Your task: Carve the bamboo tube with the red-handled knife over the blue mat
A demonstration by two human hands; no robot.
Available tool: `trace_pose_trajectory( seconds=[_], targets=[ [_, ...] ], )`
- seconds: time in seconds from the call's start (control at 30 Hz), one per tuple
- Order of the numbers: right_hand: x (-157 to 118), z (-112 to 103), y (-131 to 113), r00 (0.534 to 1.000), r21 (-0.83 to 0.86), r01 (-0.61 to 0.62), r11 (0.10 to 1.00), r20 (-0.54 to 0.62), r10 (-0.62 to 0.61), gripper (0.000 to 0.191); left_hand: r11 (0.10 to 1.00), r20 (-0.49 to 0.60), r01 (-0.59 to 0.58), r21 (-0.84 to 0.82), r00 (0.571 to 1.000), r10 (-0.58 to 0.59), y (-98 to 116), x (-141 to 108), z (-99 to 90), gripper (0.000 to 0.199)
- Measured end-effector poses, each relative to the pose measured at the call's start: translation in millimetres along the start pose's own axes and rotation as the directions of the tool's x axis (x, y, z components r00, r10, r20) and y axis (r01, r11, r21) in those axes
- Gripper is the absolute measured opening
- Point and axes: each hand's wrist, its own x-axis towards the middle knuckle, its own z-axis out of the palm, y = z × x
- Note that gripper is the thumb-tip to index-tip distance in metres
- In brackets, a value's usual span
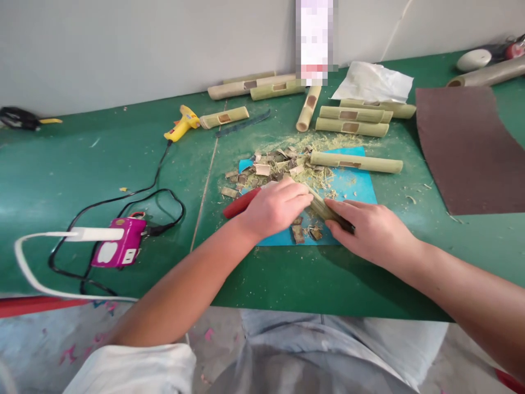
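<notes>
The left hand [279,205] has its fingers curled around the far end of a bamboo tube [318,202]. The right hand [365,230] holds the near end, with its thumb on one side and its fingers on the other. The tube is tilted over a blue sheet [356,189], near the middle of the front edge of the green bench [262,284]. A dark bit shows by the right fingers, but I cannot tell what it is. A red handle [241,202] sticks out beside the left wrist. I cannot tell if the left hand touches it.

Lots of broken bamboo bits [268,168] and thin shavings lie in a pile on the blue sheet, just past the left hand. Another bamboo tube with a hole [379,164] lies at the sheet's back edge. More cut tubes [348,127] lie toward the back edge of the bench, and a white paper [375,82] sits on some of them.

On the left, a yellow glue gun [180,126] lies near the back edge. A pink power strip [118,241] is nearer the front edge. A brown sheet [471,148] lies toward the right edge.
</notes>
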Motion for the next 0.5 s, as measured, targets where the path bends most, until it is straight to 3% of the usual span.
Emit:
trace_pose_trajectory(
  seconds=[0.2,0.33,0.5],
  targets=[
    [-0.4,-0.5,-0.6,1.0,-0.021,0.009,1.0,0.0,-0.009,0.034,0.998,-0.01,-0.057,0.033,0.998,0.057,-0.6,0.7,-2.5,0.022],
    [-0.6,-0.2,-0.8,1.0,-0.023,0.007,1.0,-0.007,-0.007,0.037,0.996,-0.029,0.002,0.091,1.0,0.001,-2.4,0.2,-3.6,0.025],
    [-0.9,0.9,-0.2,1.0,-0.025,0.016,1.0,-0.009,-0.016,0.037,0.995,-0.01,-0.07,0.069,0.997,0.071,0.4,0.4,-4.0,0.026]
  ],
)
